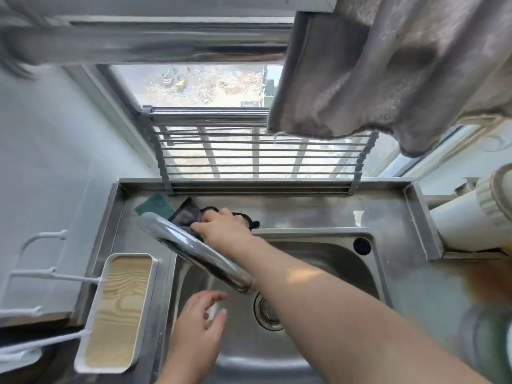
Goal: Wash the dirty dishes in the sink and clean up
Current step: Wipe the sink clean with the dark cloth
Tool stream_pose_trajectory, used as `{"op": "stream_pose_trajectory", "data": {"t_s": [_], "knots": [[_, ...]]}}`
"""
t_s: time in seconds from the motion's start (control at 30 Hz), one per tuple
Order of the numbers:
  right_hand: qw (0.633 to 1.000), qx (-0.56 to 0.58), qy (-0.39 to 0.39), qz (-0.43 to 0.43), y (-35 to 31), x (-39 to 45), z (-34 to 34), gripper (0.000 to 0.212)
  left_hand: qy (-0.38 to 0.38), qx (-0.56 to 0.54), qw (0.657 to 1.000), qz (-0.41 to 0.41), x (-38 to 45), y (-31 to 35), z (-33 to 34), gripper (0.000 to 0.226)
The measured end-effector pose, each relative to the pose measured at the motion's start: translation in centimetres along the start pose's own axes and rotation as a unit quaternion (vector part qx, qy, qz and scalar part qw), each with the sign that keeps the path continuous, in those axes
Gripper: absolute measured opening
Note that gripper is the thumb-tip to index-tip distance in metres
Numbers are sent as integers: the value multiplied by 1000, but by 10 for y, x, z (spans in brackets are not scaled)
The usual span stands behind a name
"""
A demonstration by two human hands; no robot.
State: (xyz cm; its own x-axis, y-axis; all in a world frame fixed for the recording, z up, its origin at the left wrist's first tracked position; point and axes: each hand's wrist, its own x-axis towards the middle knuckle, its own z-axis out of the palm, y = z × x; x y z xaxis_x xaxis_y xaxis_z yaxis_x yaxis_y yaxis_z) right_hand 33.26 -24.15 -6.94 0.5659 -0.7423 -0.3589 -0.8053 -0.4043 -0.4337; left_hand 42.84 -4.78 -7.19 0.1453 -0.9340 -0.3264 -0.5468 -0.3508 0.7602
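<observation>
Right hand (221, 224) is reached way out over the stainless steel sink (318, 261), fingers curled down and grasping a crumpled dark grey cloth (185, 214) that sits on the back ledge of the sink, just behind the basin. Left hand (199, 317) hangs low over the basin on the left side, fingers loosely spread and relaxed; something small and pale shows between the fingers, but it's too blurry to tell what it is or whether it's held.

Next to the cloth on the left there's a teal green scrubbing pad (153, 205) with a rough fibrous look, lying flat on the same ledge. Some black thing with curved edges (243, 217) pokes out from behind the right hand, can't tell what it is. A shiny curved chrome faucet spout (194, 248) arcs across the front of the right wrist, with its mouth over the basin. The basin is smooth brushed metal with a round ribbed drain strainer (267, 311) at the bottom and a black round overflow hole (361, 246) on the far wall.

Further out: a roll-up drying rack of thin metal rods (260, 159) leans upright against the window behind the sink. A fuzzy grey-brown towel (388, 65) hangs overhead, upper right. Left of the sink sits a white-rimmed rectangular tray with a pale wood-grain bottom (119, 311), beside a white wire rack (36, 273).
</observation>
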Motion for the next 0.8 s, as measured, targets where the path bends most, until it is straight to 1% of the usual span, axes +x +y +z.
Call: {"op": "stream_pose_trajectory", "data": {"t_s": [0.03, 0.13, 0.23, 0.33, 0.47, 0.57, 0.6, 0.67, 0.7, 0.73, 0.8], "knots": [[999, -35, 11, 2, 6, -5, 8, 33, -1, 2, 1000, 1, -2, 2, 2, 41], [995, -47, 70, 44, 50, -45, 6, 35, -11, 13, 1000, 5, -6, 8, 6, 39], [986, -61, 86, 128, 123, -106, -6, 37, -24, 5, 1000, 0, -4, 18, 12, 34], [966, -77, 116, 220, 182, -161, -12, 37, -34, 0, 999, 4, 0, 31, 19, 33], [934, -68, 179, 301, 211, -226, 4, 33, -57, -12, 998, -4, 1, 42, 27, 30], [896, -22, 215, 389, 218, -297, 36, 29, -66, -16, 998, 1, 2, 44, 30, 31], [887, -12, 221, 406, 217, -320, 48, 29, -67, -13, 998, 3, 3, 44, 31, 33], [896, -18, 209, 392, 210, -348, 70, 31, -67, -6, 998, 11, 5, 44, 34, 40], [906, -20, 182, 381, 207, -351, 77, 33, -67, -2, 998, 14, 6, 44, 36, 45], [917, -7, 158, 366, 207, -346, 77, 40, -67, 1, 998, 17, 5, 45, 37, 49], [927, 40, 149, 342, 214, -318, 57, 60, -65, 3, 998, 17, 3, 45, 39, 52]]}}
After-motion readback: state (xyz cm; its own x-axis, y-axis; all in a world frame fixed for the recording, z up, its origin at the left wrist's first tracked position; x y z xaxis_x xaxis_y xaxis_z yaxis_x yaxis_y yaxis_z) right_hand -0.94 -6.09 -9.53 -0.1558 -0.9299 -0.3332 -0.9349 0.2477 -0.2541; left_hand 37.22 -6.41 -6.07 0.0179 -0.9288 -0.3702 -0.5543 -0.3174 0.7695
